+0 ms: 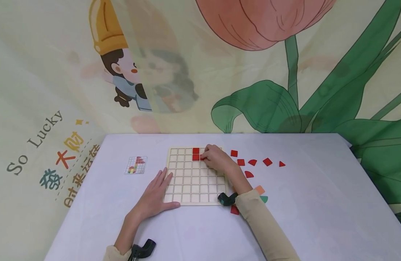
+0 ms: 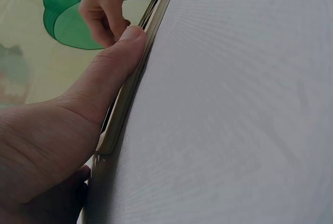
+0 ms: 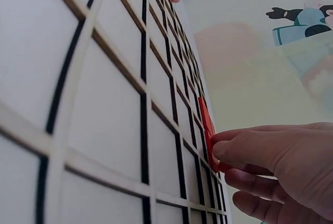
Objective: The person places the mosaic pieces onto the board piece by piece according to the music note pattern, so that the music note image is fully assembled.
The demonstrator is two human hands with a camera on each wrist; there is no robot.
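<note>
A wooden grid board (image 1: 184, 185) lies on the white table, with two red squares (image 1: 196, 154) set one above the other in its far rows. My right hand (image 1: 217, 159) is over the far part of the board. Its thumb and fingers pinch a small red tile (image 1: 201, 157) beside the lower red square; the fingers hide most of its shape. In the right wrist view, the fingertips (image 3: 221, 148) are right at the red pieces (image 3: 206, 122). My left hand (image 1: 156, 197) rests along the board's left edge, fingers extended, its thumb (image 2: 117, 60) lying at the near edge.
A small printed card (image 1: 136, 165) with a coloured grid pattern lies left of the board. Several loose red pieces (image 1: 267, 162) are scattered to the right. An orange piece (image 1: 260, 189) and a green piece (image 1: 264, 199) show beside the right forearm, a red piece (image 1: 234, 210) near the wrist.
</note>
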